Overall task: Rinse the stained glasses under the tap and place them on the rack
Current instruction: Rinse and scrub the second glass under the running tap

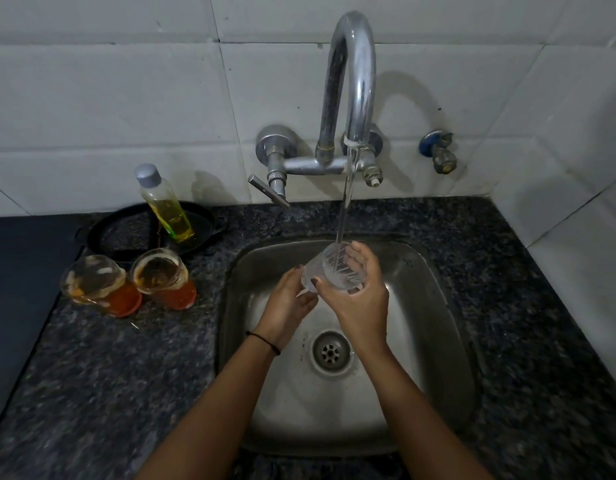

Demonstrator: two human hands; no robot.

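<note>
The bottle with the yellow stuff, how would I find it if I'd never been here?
Start at the sink and look left along the dark counter to the tiled wall. There a round black pan lies, and the bottle stands in it, leaning. It is tall, thin and clear with a grey cap, unlike the two short orange-stained glasses in front.

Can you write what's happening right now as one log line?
step: rinsing | glass under running tap, over sink | right hand grips it | left hand touches it | two stained glasses wait on counter

Bare forearms, no sleeves; thin blk band [263,342] on L wrist.
</note>
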